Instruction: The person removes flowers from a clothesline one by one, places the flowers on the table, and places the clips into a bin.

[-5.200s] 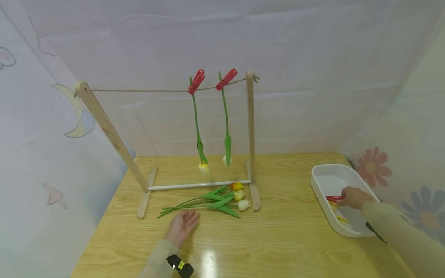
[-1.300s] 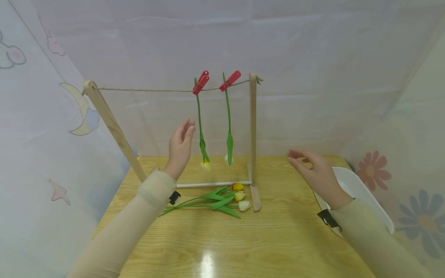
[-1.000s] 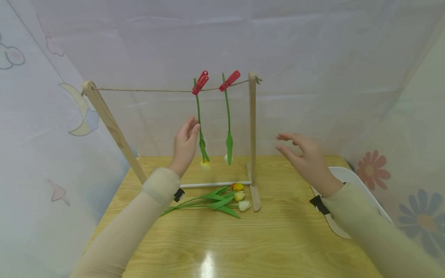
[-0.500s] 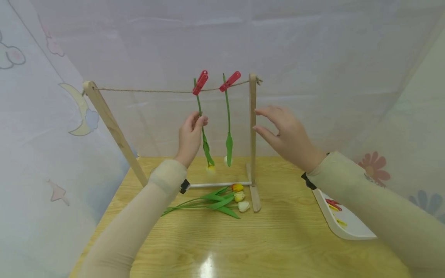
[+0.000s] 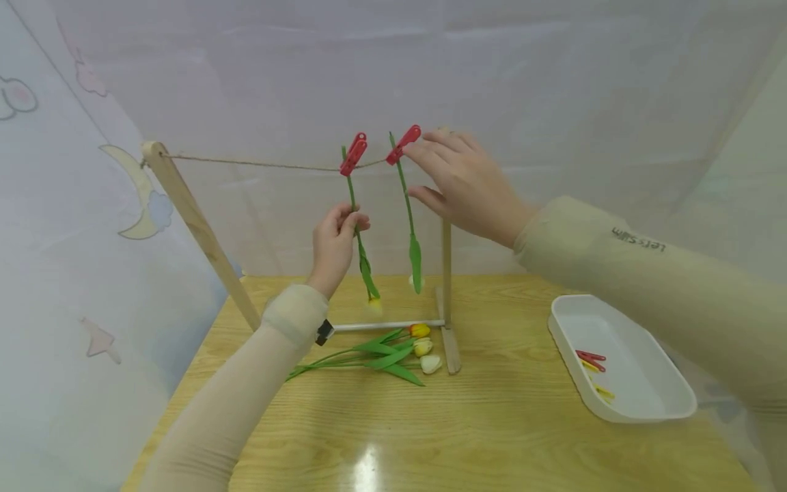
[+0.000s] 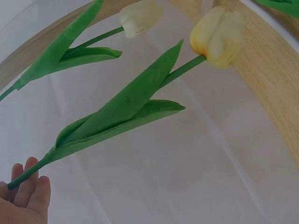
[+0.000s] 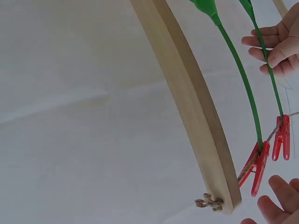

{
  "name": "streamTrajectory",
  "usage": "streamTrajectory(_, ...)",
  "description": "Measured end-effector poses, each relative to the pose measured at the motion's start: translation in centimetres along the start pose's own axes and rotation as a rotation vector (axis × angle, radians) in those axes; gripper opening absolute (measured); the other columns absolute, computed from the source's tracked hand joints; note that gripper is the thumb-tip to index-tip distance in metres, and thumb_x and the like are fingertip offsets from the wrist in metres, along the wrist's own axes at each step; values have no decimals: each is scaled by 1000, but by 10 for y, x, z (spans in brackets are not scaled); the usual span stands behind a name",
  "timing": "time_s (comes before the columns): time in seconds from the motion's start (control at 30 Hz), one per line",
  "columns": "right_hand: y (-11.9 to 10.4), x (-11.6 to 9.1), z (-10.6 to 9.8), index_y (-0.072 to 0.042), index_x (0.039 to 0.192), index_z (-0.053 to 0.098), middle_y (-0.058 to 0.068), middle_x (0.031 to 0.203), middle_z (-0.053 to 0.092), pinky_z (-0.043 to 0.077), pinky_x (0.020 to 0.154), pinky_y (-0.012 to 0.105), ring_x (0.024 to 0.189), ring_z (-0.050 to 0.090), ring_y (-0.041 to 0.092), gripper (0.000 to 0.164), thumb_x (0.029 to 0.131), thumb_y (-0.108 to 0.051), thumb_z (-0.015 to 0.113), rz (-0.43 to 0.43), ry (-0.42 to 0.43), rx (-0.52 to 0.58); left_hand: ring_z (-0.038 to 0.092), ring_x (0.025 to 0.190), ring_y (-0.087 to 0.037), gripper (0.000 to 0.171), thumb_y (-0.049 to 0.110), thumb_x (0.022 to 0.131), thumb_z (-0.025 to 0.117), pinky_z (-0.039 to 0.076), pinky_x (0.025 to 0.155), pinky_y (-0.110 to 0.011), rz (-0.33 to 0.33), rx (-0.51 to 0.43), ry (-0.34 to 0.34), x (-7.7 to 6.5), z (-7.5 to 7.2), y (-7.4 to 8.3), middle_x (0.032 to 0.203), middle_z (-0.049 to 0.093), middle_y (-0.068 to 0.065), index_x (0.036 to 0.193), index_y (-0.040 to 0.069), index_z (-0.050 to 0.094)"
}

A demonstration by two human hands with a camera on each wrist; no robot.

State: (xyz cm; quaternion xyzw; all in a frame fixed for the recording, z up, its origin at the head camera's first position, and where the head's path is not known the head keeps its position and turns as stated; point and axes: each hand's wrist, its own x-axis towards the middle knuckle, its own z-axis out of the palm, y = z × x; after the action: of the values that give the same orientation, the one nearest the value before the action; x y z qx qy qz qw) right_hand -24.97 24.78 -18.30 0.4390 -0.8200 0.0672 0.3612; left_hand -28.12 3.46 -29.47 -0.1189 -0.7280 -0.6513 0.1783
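In the head view my left hand [image 5: 333, 246] pinches the stem of the left hanging tulip [image 5: 366, 270], yellow-white, bloom downward. A red clothespin [image 5: 353, 155] clips that stem to the twine [image 5: 246, 162]. The second tulip [image 5: 415, 256], white, hangs to its right from another red clothespin [image 5: 403, 144]. My right hand [image 5: 470, 184] is raised beside this clothespin, fingers extended and thumb apart. In the right wrist view, the right fingertips [image 7: 275, 205] lie just beyond the clothespins with nothing between them. Both blooms show in the left wrist view, the nearer tulip [image 6: 121, 112] held low on the left.
Two wooden posts [image 5: 199, 229] with a white crossbar [image 5: 387, 324] carry the twine. Three tulips [image 5: 384, 355] lie on the table [image 5: 492, 424] before the rack. At right stands a white tray [image 5: 645, 376] with red clothespins [image 5: 591, 359] and yellow clothespins [image 5: 604, 392].
My right hand has left the tray and risen leftward to the right clothespin. My left hand has risen from the table and taken the left tulip's stem, tilting it. The twine dips slightly.
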Motion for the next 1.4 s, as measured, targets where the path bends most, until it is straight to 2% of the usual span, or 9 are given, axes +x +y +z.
streamTrajectory(0.23,-7,46,-3,0,139,48,19,137,54,28,112,55,138,35,33,53,99,-32,59,102,-271,-70,66,95,-28,20,8,101,51,54,88,-31,6,45,-10,-3,0,0,100,67,-22,113,-7,59)
streamTrajectory(0.4,-9,78,-4,-4,144,43,16,144,48,17,114,62,143,27,30,51,102,-33,51,222,-485,-42,66,94,-28,18,6,101,51,54,86,-34,7,72,-6,-3,0,-2,98,68,-21,111,-6,60)
streamTrajectory(0.47,-10,87,-5,-6,143,44,15,144,47,17,113,64,142,29,30,49,103,-33,49,262,-563,-21,67,94,-28,17,7,101,51,54,86,-34,12,85,-10,-3,1,-2,98,68,-20,110,-6,60)
streamTrajectory(0.63,-6,103,-2,-6,139,51,14,135,57,36,104,56,123,52,31,43,103,-30,50,297,-658,31,66,95,-27,18,7,102,50,54,85,-34,11,99,-22,-5,1,-3,98,68,-20,111,-5,59)
streamTrajectory(0.77,0,110,2,-6,136,54,13,129,60,39,102,51,113,57,30,41,103,-30,51,341,-680,88,66,96,-27,18,7,102,50,53,86,-33,-5,91,-21,-5,-1,-3,99,68,-19,112,-5,59)
streamTrajectory(0.97,1,110,4,-9,109,67,7,89,64,31,91,45,78,52,21,26,102,-30,52,382,-657,129,66,97,-26,19,9,102,50,53,87,-33,-18,98,-27,-4,-3,-3,100,68,-18,113,-4,59)
streamTrajectory(1.1,-2,106,5,-10,102,69,5,85,64,14,111,63,79,54,21,24,102,-28,53,368,-594,128,66,96,-26,18,9,102,50,54,85,-35,-20,103,-31,-5,-4,-3,100,68,-18,111,-4,60)
streamTrajectory(1.2,-3,102,6,-10,98,70,4,88,66,-1,109,71,81,56,21,24,102,-27,53,363,-545,123,66,96,-26,18,10,102,50,54,84,-35,-16,102,-37,-6,-4,-3,100,68,-18,111,-3,60)
streamTrajectory(1.4,-3,102,6,-7,99,71,6,92,69,-3,110,69,88,60,24,26,102,-25,53,364,-480,117,66,98,-26,20,12,103,49,53,86,-37,-5,88,-51,-8,-5,1,101,68,-18,112,-3,59)
